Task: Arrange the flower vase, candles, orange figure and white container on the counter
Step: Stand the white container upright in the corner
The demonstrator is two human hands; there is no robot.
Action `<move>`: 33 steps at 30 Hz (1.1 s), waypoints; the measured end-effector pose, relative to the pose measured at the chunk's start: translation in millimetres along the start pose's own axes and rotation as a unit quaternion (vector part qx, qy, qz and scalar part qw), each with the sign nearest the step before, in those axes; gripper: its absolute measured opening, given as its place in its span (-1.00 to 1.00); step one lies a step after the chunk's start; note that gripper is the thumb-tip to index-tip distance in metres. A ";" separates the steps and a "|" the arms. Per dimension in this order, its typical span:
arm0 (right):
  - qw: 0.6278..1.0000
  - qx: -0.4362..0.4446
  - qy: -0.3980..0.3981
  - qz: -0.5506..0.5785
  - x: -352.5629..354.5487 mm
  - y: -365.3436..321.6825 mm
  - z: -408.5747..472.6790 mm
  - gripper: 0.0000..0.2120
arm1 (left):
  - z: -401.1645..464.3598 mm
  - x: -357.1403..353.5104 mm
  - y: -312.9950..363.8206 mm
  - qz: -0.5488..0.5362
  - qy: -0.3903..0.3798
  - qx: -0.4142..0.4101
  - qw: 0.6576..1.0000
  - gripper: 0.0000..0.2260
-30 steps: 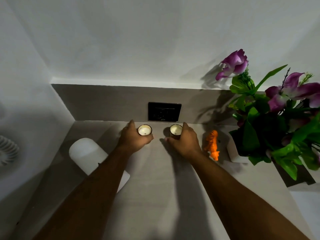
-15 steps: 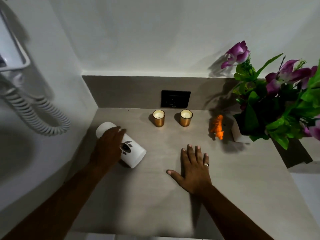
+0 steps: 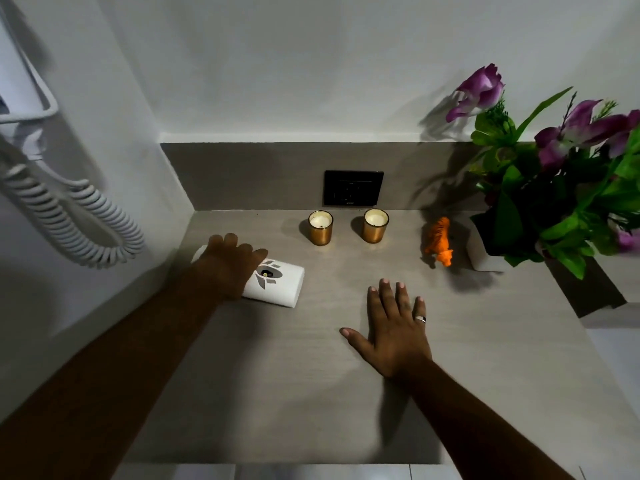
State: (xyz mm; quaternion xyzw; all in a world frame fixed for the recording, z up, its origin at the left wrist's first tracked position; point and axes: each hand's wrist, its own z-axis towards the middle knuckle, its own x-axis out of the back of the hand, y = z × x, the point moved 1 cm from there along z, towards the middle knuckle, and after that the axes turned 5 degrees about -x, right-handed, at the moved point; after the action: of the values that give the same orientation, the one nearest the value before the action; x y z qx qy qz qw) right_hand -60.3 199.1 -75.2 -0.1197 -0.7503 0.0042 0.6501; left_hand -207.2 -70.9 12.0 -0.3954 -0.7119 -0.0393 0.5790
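Observation:
A white container [image 3: 278, 284] with a grey leaf mark lies on its side at the counter's left. My left hand [image 3: 227, 263] rests over its far end, fingers curved around it. My right hand [image 3: 394, 327] lies flat, palm down and fingers spread, on the counter [image 3: 311, 393], holding nothing. Two gold candles [image 3: 320, 227] [image 3: 375, 225] stand side by side near the back wall. An orange tiger figure [image 3: 439, 240] stands to their right. The white vase [image 3: 483, 252] of purple flowers [image 3: 554, 174] stands at the far right.
A black wall socket [image 3: 353, 188] sits in the backsplash behind the candles. A white wall-mounted dryer with a coiled cord [image 3: 65, 216] hangs on the left wall. The counter's front edge runs along the bottom.
Both hands left the candles. My left hand moved left onto the lying white container. My right hand drew back and settled flat on the counter. The view also pulled back.

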 end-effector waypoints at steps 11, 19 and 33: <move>1.000 -0.001 -0.004 -0.003 3.1 -1.6 -0.7 -0.03 | -3.6 -16.3 -21.8 -0.320 -0.023 0.092 0.943 -0.33; 1.000 -0.008 -0.012 -0.013 4.0 -0.9 -0.1 -0.03 | 12.5 -19.8 -20.7 -0.446 0.197 0.284 0.825 -0.18; 1.000 -0.013 -0.015 -0.024 -0.3 -0.3 4.5 -0.03 | 41.9 -29.2 -23.3 -0.559 0.418 0.447 0.559 -0.15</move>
State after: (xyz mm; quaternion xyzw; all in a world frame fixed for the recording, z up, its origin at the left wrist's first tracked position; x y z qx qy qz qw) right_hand -64.7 199.4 -76.1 -0.1100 -0.7628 -0.0191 0.6370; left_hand -254.1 -80.4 -17.3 0.4522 -0.3950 -0.1931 0.7760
